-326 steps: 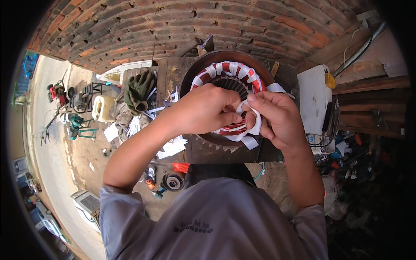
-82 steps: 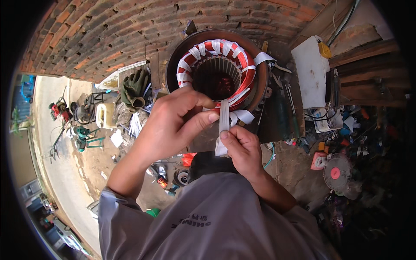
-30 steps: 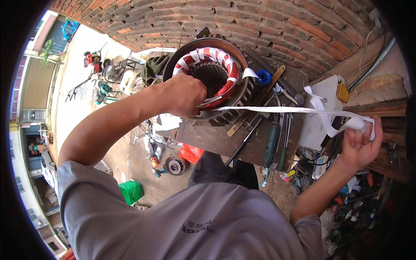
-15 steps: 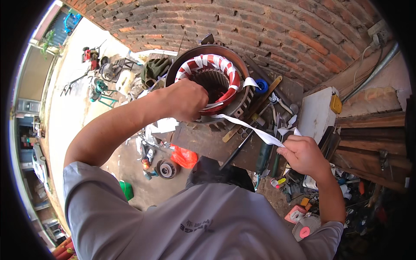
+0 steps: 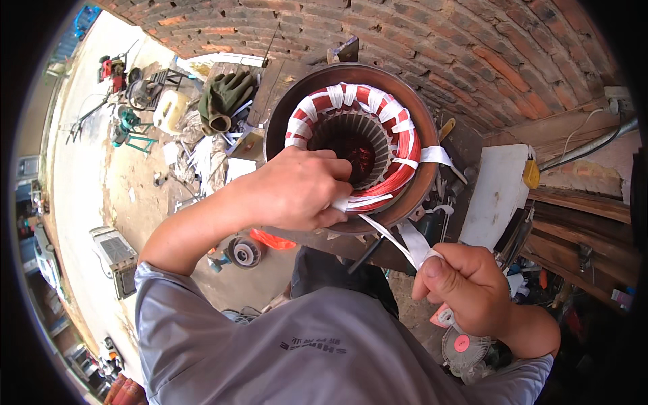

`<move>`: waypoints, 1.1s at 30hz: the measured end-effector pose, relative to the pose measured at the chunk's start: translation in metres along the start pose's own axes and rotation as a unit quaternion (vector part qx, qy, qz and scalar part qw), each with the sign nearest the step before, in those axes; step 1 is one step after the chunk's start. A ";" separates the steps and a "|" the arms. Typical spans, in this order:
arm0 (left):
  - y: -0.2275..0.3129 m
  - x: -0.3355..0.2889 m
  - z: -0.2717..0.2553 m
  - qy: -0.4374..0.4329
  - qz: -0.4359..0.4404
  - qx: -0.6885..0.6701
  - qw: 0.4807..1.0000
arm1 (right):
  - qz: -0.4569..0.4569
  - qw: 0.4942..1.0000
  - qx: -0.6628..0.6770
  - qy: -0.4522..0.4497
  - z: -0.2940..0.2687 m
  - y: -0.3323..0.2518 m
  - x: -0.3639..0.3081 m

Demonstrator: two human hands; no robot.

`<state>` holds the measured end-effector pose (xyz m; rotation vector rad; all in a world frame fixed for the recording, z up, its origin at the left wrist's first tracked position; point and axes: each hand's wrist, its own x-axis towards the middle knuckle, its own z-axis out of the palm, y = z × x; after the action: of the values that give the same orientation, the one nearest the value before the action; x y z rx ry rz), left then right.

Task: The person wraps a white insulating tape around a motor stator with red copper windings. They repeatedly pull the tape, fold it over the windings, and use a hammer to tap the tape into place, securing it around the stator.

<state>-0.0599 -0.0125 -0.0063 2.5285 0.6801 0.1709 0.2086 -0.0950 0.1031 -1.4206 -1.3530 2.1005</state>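
A motor stator (image 5: 427, 118) stands in front of me, its round metal casing open at the top. Inside it sits a ring of red wire winding (image 5: 407, 145), bound with white tape around much of its far and left parts. My left hand (image 5: 304, 189) is closed over the near-left part of this winding, its fingertips partly hidden. From beside those fingers a strip of white tape (image 5: 386, 235) runs to my right hand (image 5: 466, 287). That hand pinches the strip between thumb and fingers, just off the casing's near-right side.
Dark green gloves (image 5: 229, 98) lie to the left of the stator. Tools and a loose white tape piece (image 5: 435, 155) are at its right. A brick wall (image 5: 459, 61) rises behind, and a white box (image 5: 496, 192) stands at the right. A small fan (image 5: 466, 347) is below my right hand.
My right hand has come nearer the stator, and the tape, stretched long before, now spans a shorter gap. The view has shifted closer to the stator. My left hand stays on the winding.
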 end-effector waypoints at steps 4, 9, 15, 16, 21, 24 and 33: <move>-0.007 -0.001 -0.002 -0.023 0.001 -0.010 1.000 | -0.005 0.991 -0.055 0.123 -0.021 -0.005 -0.012; -0.009 0.008 -0.004 -0.056 0.013 0.016 0.998 | -0.066 0.968 -0.005 0.243 -0.037 0.031 -0.018; -0.007 0.004 -0.008 -0.046 0.008 0.012 0.999 | -0.114 0.773 -0.614 0.111 -0.023 0.033 0.012; -0.006 0.002 -0.007 -0.037 0.005 0.009 0.999 | -0.067 0.773 -0.627 0.071 -0.027 0.033 0.008; 0.000 -0.003 -0.004 -0.009 -0.026 -0.005 1.000 | -0.326 0.828 -0.447 0.087 -0.035 0.025 0.027; -0.001 -0.003 -0.001 0.014 -0.020 -0.016 1.000 | -0.278 0.960 -0.018 0.025 -0.012 0.041 0.050; -0.008 0.001 -0.008 0.006 0.024 -0.100 0.995 | 0.025 0.991 0.116 -0.060 -0.021 0.020 0.060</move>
<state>-0.0649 -0.0023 -0.0035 2.3537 0.5774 0.2583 0.2027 -0.0555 0.0501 -1.2629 -1.0793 2.3219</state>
